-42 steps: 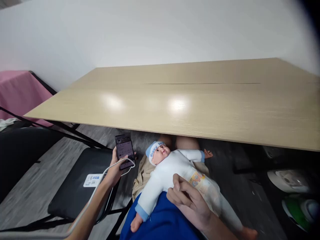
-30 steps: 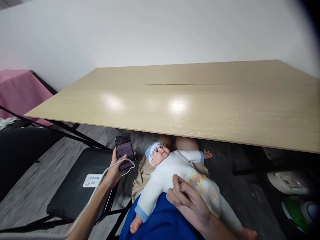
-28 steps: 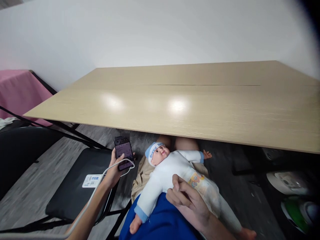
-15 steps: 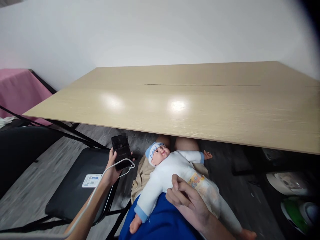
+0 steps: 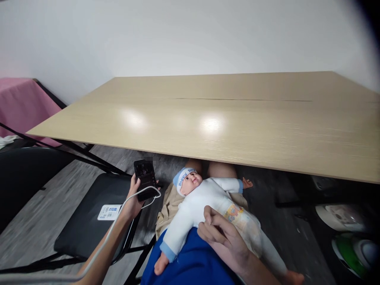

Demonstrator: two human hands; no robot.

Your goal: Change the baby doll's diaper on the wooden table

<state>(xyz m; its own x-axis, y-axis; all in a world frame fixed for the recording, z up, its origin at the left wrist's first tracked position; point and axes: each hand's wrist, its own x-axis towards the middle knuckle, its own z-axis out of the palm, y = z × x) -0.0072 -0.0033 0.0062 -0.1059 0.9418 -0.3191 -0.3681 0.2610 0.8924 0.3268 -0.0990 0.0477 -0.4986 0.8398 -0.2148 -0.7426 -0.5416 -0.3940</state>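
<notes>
My left hand (image 5: 134,200) grips a black smartphone (image 5: 145,178), its lit screen facing me. A white cable (image 5: 126,206) loops from the phone's lower end and runs down along my forearm. Across my lap lies a baby doll (image 5: 204,206) on its back, in a white outfit with blue cuffs, a blue-and-white cap (image 5: 184,180) with lettering, and a printed diaper (image 5: 236,215). Over the doll's belly and side hovers my right hand (image 5: 224,239), its fingers curled in and nothing visible in them; whether it touches the doll I cannot tell.
A wooden table (image 5: 208,118) spans the space in front, its near edge above my knees. To the left stands a black folding chair (image 5: 86,221) with a white label (image 5: 109,212). Pink cloth (image 5: 25,105) hangs farther left. Under the table at right are a white item (image 5: 338,217) and a green-and-white one (image 5: 352,251).
The view has shifted very slightly. The phone has tilted a little and its screen looks brighter. My right hand and the doll stay as they were.
</notes>
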